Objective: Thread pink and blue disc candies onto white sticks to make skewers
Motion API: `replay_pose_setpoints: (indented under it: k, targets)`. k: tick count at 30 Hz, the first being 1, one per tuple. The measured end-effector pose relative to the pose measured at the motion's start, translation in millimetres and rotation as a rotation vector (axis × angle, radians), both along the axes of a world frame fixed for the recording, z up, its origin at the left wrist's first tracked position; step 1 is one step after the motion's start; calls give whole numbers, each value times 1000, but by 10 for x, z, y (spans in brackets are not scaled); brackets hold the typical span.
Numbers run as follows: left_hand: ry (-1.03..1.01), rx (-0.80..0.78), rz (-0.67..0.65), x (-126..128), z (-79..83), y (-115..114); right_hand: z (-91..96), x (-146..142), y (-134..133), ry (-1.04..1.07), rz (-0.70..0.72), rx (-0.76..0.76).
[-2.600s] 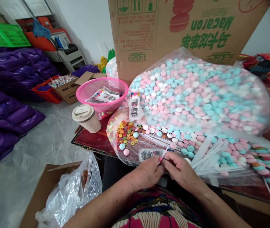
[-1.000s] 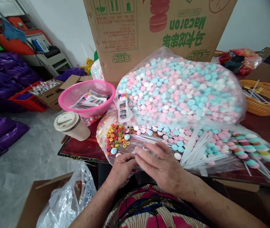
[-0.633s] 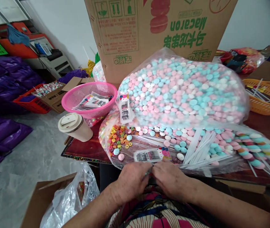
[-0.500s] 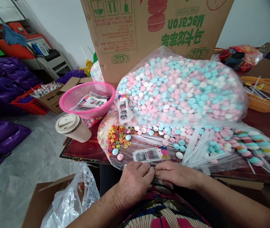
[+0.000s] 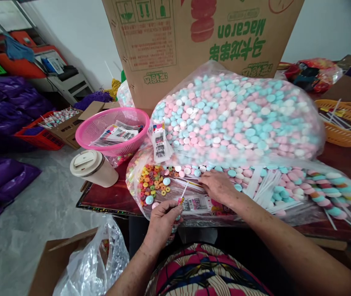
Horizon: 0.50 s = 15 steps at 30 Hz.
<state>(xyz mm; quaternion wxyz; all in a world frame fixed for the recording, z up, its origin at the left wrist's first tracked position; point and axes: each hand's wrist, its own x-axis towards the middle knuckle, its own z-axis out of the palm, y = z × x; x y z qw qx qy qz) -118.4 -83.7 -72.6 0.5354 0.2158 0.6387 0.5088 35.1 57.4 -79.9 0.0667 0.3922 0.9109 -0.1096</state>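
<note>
My left hand (image 5: 164, 222) is closed on a wrapped candy skewer (image 5: 172, 236), whose white stick (image 5: 184, 191) points up past the thumb. Most of the wrapped part is hidden by the fingers. My right hand (image 5: 217, 187) reaches forward over the plastic, its fingers bent together at the ends of some thin yellow and white strips (image 5: 192, 184); what is between the fingertips is hidden. Below that hand lies a printed clear sachet (image 5: 195, 204). Orange, yellow and red ring candies (image 5: 153, 181) are spread to the left, beside loose pink, white and blue candies (image 5: 240, 174).
A big clear bag of pastel candies (image 5: 234, 115) leans against a cardboard box (image 5: 151, 45). Left stand a pink basket (image 5: 86, 137) and a lidded cup (image 5: 101, 172). White sticks (image 5: 266, 187), candy skewers (image 5: 332, 189) and an orange basket (image 5: 342, 135) are on the right.
My hands have parted from the table's front edge. The left now holds a wrapped candy skewer upright; the right has moved forward to the strips among the candies.
</note>
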Motion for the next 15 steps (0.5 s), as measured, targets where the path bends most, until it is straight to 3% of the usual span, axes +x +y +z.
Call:
replay_pose_setpoints:
  k: [3,8,15]
  targets:
    - [-34,-16,21,-11,-35,7,39,26,20,-16,-26,40]
    - [-91,-45,58,-15,-56,17,34,-79,31,-63,51,-16]
    - [-113,-71,34,-22,-23,15,74,-138,96,-140,-35,-71]
